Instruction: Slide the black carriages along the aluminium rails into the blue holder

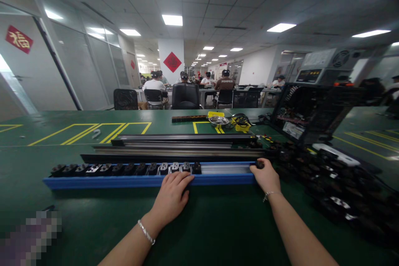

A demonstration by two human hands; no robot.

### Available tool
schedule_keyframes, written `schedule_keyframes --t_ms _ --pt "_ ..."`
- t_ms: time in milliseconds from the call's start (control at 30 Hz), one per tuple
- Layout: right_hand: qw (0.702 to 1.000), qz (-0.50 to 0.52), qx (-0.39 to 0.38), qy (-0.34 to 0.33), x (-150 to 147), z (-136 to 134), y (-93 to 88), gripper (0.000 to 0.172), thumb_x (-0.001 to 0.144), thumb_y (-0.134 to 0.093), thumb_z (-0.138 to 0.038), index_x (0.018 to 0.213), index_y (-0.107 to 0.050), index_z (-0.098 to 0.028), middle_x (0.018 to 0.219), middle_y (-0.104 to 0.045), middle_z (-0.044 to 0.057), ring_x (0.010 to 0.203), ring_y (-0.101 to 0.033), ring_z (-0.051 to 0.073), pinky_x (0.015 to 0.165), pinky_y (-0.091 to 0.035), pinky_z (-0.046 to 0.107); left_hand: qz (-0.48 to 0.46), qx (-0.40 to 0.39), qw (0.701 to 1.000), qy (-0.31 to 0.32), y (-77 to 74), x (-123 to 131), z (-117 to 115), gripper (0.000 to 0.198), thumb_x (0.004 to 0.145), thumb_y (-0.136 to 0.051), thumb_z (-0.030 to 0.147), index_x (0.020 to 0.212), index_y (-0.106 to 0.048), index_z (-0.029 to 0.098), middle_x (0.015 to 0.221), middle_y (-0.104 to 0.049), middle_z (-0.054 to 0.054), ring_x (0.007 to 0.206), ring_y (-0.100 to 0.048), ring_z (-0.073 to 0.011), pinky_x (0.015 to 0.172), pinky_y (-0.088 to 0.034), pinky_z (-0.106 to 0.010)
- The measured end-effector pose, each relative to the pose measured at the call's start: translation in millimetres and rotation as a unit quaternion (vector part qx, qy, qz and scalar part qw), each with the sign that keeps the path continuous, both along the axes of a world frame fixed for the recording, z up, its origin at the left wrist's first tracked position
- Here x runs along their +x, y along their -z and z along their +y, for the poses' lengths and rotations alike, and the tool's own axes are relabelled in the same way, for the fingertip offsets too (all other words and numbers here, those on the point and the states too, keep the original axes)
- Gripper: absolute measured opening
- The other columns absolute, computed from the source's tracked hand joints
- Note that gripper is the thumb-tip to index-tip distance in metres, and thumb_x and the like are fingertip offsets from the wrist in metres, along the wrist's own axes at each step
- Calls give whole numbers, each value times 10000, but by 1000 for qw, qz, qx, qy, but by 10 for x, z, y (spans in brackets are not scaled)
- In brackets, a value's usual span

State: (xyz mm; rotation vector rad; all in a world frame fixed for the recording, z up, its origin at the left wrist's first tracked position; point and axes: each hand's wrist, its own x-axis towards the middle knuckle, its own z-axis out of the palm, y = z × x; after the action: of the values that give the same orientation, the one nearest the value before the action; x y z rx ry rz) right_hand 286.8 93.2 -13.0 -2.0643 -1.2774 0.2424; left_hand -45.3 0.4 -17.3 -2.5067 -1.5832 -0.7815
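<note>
A long blue rail (224, 179) lies across the green table in front of me. Black socket modules (129, 169), with a few white-faced ones among them, stand in a row in its left and middle part. My left hand (173, 191) rests on the rail's near edge by the middle modules, fingers extended. At the right end, my right hand (268, 174) pinches a small black socket module (259, 164), mostly hidden by the fingers. Bare silvery channel shows between it and the row. I cannot tell whether the held module is seated in the channel.
Several black rails (174, 151) lie just behind the blue one. To the right are a heap of dark modules (339, 203) and an opened computer case (299, 112). A metal bowl (218, 121) sits farther back. A pixelated object (31, 237) lies near left. People sit beyond.
</note>
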Motion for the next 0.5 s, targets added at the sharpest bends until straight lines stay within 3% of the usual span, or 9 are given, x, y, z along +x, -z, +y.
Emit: schedule_keyframes --t_ms 200,500 --pt "999 -17 39 8 11 6 23 494 640 -523 -390 1083 -558 -174 1009 -603 111 881 -574 231 766 -432 319 0 -3 1000 -3 11 0 -6 498 782 -485 147 1252 -462 309 1267 -525 -4 1176 -423 -210 1005 -330 -452" --pt "999 -25 44 20 71 -5 20 446 671 -496 -380 1050 -591 -163 969 -606 113 917 -559 250 800 -429 338 0 -2 1000 0 -6 -5 -5 487 793 -477 154 1256 -462 306 1262 -527 -12 1170 -430 -214 1000 -337 -460"
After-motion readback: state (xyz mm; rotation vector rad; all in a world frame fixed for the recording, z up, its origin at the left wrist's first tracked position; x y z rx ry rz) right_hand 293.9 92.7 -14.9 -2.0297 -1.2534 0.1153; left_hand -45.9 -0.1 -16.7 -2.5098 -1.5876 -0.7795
